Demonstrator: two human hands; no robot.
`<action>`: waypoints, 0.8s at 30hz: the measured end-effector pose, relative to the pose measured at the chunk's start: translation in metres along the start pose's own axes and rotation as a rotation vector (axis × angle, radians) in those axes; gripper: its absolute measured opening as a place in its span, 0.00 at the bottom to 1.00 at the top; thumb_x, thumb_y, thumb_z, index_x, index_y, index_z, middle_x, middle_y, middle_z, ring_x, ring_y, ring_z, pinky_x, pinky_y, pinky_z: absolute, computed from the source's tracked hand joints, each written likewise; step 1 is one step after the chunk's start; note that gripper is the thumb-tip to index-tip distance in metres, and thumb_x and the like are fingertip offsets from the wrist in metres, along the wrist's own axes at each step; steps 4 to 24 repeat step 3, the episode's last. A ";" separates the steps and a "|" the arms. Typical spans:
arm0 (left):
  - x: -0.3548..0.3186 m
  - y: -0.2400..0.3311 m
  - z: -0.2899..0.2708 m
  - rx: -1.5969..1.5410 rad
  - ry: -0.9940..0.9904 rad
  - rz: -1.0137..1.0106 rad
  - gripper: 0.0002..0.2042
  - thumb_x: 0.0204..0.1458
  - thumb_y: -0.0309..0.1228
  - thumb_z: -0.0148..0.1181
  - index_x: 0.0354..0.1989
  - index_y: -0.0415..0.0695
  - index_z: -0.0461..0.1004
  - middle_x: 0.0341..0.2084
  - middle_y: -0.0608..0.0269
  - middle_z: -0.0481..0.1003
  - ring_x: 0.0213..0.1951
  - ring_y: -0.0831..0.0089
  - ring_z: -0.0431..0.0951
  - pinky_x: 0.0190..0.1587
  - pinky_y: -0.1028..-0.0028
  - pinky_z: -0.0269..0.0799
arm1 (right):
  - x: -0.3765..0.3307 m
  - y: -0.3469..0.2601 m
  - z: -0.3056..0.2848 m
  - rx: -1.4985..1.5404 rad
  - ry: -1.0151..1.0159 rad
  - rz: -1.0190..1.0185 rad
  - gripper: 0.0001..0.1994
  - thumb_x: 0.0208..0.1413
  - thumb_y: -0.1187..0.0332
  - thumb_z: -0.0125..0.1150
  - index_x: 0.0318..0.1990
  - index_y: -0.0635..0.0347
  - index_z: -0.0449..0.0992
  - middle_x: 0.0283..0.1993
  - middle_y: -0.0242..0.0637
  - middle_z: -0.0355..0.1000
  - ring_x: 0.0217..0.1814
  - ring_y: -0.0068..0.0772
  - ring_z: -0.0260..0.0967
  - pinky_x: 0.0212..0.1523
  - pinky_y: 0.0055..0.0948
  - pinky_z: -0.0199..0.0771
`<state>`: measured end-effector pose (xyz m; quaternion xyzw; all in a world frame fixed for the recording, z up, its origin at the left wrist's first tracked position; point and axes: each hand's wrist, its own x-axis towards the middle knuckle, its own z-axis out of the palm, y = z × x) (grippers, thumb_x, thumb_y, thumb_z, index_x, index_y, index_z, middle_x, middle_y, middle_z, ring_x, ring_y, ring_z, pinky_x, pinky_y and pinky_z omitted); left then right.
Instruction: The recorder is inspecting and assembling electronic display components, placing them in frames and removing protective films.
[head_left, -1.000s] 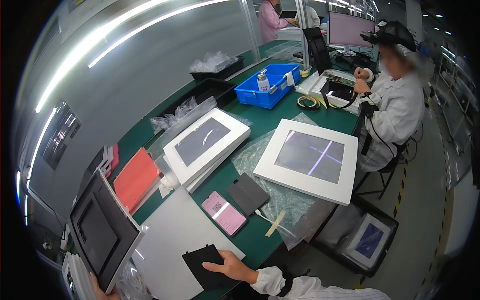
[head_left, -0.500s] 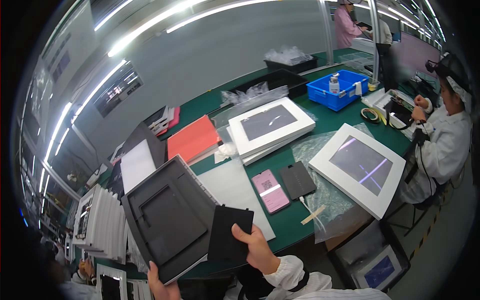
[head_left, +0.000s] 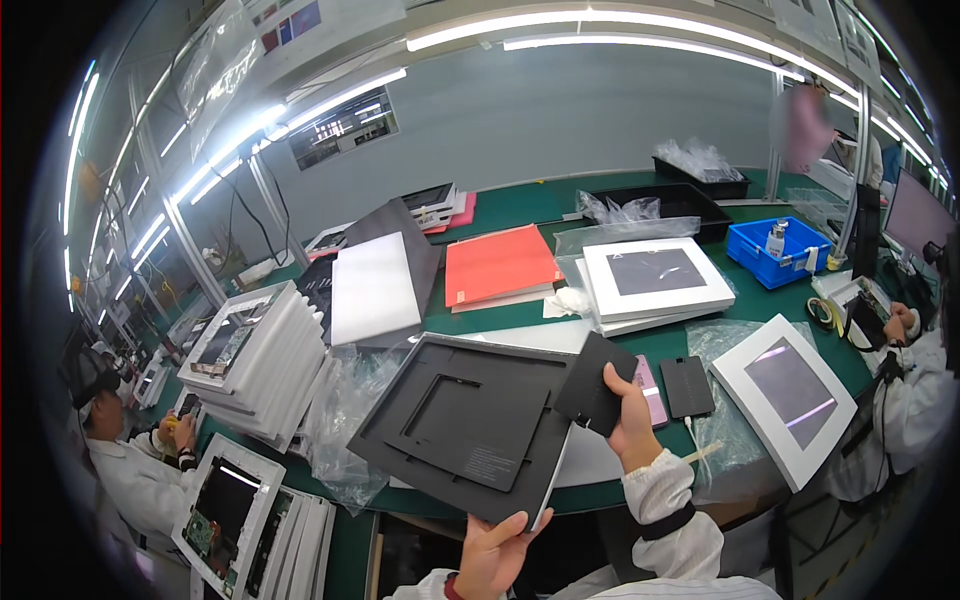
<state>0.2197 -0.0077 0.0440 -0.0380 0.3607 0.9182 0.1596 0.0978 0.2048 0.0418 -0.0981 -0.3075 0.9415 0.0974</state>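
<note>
My left hand [head_left: 495,552] grips the lower edge of a large black back housing [head_left: 415,385], with fingers closed on its rim. The housing is tilted toward me and shows a stepped recess with a rectangular cut-out. A small flat black cover plate [head_left: 592,385] is pinched in my right hand [head_left: 630,418], thumb on its face. The plate overlaps the housing's right edge in this view; I cannot tell whether they touch. Just right of the plate lie a pink-screened phone [head_left: 650,392], partly hidden, and a black box [head_left: 687,387] with a white cable.
White framed screens [head_left: 790,385] [head_left: 655,290] lie on the green table to the right. Orange sheets [head_left: 500,265], a white foam sheet [head_left: 375,290] and a blue bin [head_left: 778,252] sit farther back. Stacked white frames [head_left: 245,360] stand left. Co-workers sit on both sides.
The view has swung left, so the scene sits farther right. The housing has turned in my left hand, and the cover plate has tilted in my right hand. Both are still held.
</note>
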 end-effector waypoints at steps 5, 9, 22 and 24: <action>0.016 -0.018 -0.004 0.035 -0.032 0.067 0.33 0.55 0.30 0.58 0.67 0.61 0.47 0.68 0.58 0.46 0.56 0.63 0.68 0.51 0.53 0.72 | -0.022 0.008 -0.005 0.079 -0.080 -0.043 0.24 0.58 0.60 0.57 0.59 0.60 0.64 0.54 0.44 0.69 0.55 0.41 0.70 0.54 0.40 0.73; 0.016 -0.018 -0.004 0.035 -0.032 0.067 0.33 0.55 0.30 0.58 0.67 0.61 0.47 0.68 0.58 0.46 0.56 0.63 0.68 0.51 0.53 0.72 | -0.022 0.008 -0.005 0.079 -0.080 -0.043 0.24 0.58 0.60 0.57 0.59 0.60 0.64 0.54 0.44 0.69 0.55 0.41 0.70 0.54 0.40 0.73; 0.016 -0.018 -0.004 0.035 -0.032 0.067 0.33 0.55 0.30 0.58 0.67 0.61 0.47 0.68 0.58 0.46 0.56 0.63 0.68 0.51 0.53 0.72 | -0.022 0.008 -0.005 0.079 -0.080 -0.043 0.24 0.58 0.60 0.57 0.59 0.60 0.64 0.54 0.44 0.69 0.55 0.41 0.70 0.54 0.40 0.73; 0.016 -0.018 -0.004 0.035 -0.032 0.067 0.33 0.55 0.30 0.58 0.67 0.61 0.47 0.68 0.58 0.46 0.56 0.63 0.68 0.51 0.53 0.72 | -0.022 0.008 -0.005 0.079 -0.080 -0.043 0.24 0.58 0.60 0.57 0.59 0.60 0.64 0.54 0.44 0.69 0.55 0.41 0.70 0.54 0.40 0.73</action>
